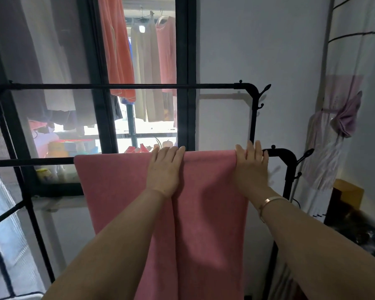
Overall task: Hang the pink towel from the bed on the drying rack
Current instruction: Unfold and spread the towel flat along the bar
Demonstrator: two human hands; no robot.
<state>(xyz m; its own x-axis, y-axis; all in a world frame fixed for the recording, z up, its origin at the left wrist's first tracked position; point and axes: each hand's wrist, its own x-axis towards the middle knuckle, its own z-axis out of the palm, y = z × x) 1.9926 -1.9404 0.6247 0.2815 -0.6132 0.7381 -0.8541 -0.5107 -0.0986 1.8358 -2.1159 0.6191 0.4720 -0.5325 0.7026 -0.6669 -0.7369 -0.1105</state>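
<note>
The pink towel (117, 191) hangs draped over the near bar of the black drying rack (30, 162), falling straight down toward the bottom of the view. My left hand (166, 167) lies flat on the towel near the bar's middle, fingers reaching over the top fold. My right hand (250, 165) rests flat on the towel's right top corner, fingers over the bar beside the rack's right post. A thin bracelet sits on my right wrist. The bed is out of view.
A second, higher rack bar (121, 86) runs behind, ending in hooks (264, 89) at the right. Beyond it a black-framed window (185, 61) shows clothes hanging outside. A white wall, pale curtain with a purple tie (346, 118) and dark furniture (355, 224) stand at the right.
</note>
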